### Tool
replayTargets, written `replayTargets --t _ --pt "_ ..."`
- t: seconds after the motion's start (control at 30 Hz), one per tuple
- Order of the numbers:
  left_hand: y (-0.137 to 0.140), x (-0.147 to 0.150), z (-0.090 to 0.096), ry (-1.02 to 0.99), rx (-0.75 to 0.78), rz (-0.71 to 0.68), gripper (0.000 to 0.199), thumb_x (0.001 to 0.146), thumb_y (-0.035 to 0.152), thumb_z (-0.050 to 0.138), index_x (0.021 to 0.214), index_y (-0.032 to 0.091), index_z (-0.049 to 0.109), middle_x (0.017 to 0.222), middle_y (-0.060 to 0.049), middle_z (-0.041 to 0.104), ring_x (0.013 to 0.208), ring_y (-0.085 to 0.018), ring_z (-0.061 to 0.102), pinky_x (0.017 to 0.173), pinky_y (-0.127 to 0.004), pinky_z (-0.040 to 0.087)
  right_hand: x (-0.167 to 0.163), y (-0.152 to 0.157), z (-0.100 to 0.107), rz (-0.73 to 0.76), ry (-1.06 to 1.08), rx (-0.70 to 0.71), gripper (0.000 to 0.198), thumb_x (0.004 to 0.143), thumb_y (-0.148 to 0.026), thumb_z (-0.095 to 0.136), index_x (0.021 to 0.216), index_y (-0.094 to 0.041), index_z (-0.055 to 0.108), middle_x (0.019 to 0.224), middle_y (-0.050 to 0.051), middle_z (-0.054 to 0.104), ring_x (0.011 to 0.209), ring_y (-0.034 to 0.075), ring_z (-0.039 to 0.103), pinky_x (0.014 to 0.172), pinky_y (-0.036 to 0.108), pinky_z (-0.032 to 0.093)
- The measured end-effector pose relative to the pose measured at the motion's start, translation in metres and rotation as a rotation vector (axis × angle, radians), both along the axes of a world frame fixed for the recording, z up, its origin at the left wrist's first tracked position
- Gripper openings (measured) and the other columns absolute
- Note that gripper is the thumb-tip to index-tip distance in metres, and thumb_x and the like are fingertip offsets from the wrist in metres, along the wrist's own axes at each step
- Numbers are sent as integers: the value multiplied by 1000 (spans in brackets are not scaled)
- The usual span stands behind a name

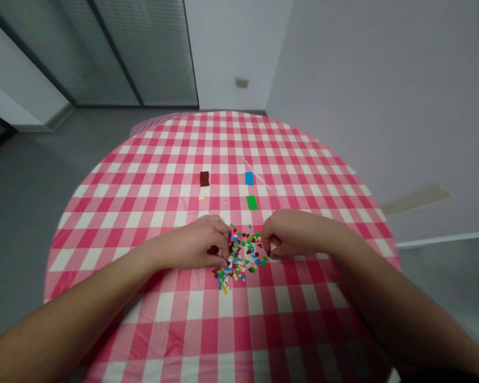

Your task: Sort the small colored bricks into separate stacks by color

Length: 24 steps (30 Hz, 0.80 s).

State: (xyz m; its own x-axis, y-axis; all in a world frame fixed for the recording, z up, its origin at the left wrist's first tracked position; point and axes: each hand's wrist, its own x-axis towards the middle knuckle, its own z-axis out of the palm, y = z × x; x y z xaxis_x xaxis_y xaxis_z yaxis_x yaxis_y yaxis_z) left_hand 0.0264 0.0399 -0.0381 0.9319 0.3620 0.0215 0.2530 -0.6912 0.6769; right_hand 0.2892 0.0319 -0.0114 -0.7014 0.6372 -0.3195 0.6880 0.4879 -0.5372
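A loose pile of tiny building bricks (245, 250), in green, brown, blue, yellow, white and red, lies between my two hands. My left hand (207, 242) is closed at the pile's left edge, with a dark brown brick piece (213, 249) showing between thumb and fingers. On the right edge, my right hand (285, 234) curls with its fingertips pinched down at the bricks. Whatever sits in that pinch is too small and hidden to name. Beyond the pile are a brown block (204, 178), a small cream piece (202, 197), a blue block (249, 178) and a green block (252, 202).
A pink and white checked cloth (175, 303) covers the round table. A pale wall (363, 96) stands close on the right, with a socket (241, 83) on the wall behind. Glass panels (143, 53) are at the back left.
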Motion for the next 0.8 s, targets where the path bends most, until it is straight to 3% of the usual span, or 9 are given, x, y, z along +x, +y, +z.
replayTargets --t 0.17,0.23,0.33,0.43,0.53,0.8 --pt "1 0 3 -56 -41 20 10 94 25 73 85 22 76 84 -3 71 86 -19 64 86 -33 46 -2 0 -2 19 -13 45 25 60 0 66 50 -24 64 46 -6 52 40 8 32 47 29 24" --pt "0 1 5 -71 -49 61 12 96 25 70 86 21 76 86 -4 73 86 -19 65 86 -34 47 -3 1 -1 0 63 52 22 62 -2 67 54 -23 66 51 -5 57 44 9 40 49 28 28" --pt "-1 2 6 -98 -34 208 12 97 26 67 94 20 77 93 -5 75 90 -20 67 87 -35 49 -8 4 -3 -106 239 31 14 71 -9 69 72 -22 73 65 -3 69 57 11 57 55 24 38" --pt "-1 5 4 -163 -12 393 13 97 28 67 97 21 77 93 -5 76 90 -21 68 86 -38 51 -17 3 -10 -277 439 29 3 79 -19 71 79 -20 74 67 -2 70 57 11 60 55 23 42" --pt "-1 7 1 -214 -12 500 14 96 31 68 93 21 77 90 -5 77 88 -21 68 85 -39 53 -25 1 -20 -355 563 62 6 81 -26 72 79 -20 72 68 -1 71 58 11 61 56 23 44" --pt "0 7 -3 -259 -21 527 11 92 27 69 87 22 77 85 -3 76 84 -20 66 86 -40 53 -32 0 -30 -324 519 211 8 84 -26 69 77 -24 72 76 0 77 71 15 70 65 26 51"
